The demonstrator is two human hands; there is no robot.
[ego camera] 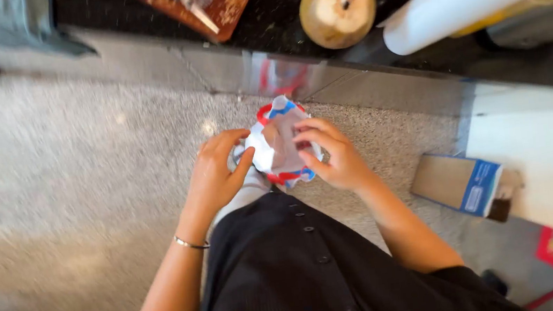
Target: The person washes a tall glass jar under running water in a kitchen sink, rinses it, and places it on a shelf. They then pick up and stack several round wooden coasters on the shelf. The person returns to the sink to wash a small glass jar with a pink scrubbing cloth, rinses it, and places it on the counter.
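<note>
Packet (pixel 280 144), white with red and blue, frame centre, pinched by left hand (pixel 218 174) and right hand (pixel 333 155); top not yet visibly opened.

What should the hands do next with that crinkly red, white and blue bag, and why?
Probably pull the bag's top apart a little wider. Both hands, the left hand and the right hand, pinch opposite sides of the small plastic bag, held up in the air below the counter edge. Its mouth looks only partly open, though blur makes this uncertain.
</note>
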